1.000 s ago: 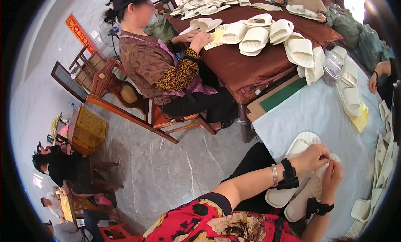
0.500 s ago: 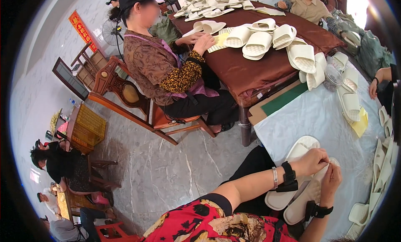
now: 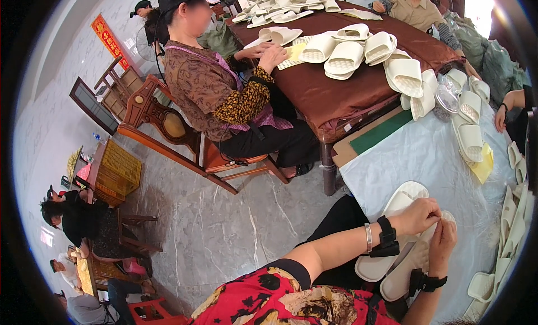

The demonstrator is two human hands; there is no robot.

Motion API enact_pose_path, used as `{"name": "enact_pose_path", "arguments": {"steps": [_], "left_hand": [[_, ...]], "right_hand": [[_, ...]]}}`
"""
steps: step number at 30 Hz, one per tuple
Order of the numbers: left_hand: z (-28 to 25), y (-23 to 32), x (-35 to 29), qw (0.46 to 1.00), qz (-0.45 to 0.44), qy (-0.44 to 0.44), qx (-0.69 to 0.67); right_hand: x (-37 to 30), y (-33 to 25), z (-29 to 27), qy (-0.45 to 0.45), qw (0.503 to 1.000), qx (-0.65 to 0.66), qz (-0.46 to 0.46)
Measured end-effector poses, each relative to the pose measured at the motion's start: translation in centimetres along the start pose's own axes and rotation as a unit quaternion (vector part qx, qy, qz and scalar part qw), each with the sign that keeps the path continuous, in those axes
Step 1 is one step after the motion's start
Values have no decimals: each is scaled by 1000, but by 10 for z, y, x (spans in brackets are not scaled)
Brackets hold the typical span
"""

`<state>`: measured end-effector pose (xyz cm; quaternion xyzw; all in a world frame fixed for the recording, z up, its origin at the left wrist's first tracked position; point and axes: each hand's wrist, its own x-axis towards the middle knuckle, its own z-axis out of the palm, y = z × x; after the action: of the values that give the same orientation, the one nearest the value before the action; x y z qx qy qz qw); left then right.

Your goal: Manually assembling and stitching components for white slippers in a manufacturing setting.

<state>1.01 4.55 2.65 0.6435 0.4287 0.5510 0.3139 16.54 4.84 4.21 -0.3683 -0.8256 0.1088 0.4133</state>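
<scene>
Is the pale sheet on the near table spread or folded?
Spread: the pale sheet lies open across the table, reaching from beside the green board to the slippers along the right.

Two pale cream slippers lie side by side, soles down, toes pointing away from the wearer. The right slipper (image 3: pixel 410 264) has its rounded toe just beyond the grip, its dimpled footbed behind it; the left slipper (image 3: pixel 396 203), partly hidden, lies left of the grip.
</scene>
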Motion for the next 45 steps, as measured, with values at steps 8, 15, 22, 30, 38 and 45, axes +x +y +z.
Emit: {"name": "enact_pose_path", "arguments": {"steps": [8,15,22,30,38,45], "left_hand": [[-3,13,4,999,-40,-19,-15],[2,1,5,1000,9,-5,4],[1,4,4,1000,3,-12,13],[1,0,3,1000,2,16,-12],[2,6,6,999,-34,40,-4],[0,7,7,995,-58,37,-75]], "right_hand": [[-7,9,0,7,999,8,47],[-9,16,2,31,996,26,85],[-11,21,-2,30,995,-1,94],[-15,23,-31,-11,996,-51,68],[-62,-37,-65,-117,987,-89,66],[-84,-51,-53,-157,980,-118,41]]}}
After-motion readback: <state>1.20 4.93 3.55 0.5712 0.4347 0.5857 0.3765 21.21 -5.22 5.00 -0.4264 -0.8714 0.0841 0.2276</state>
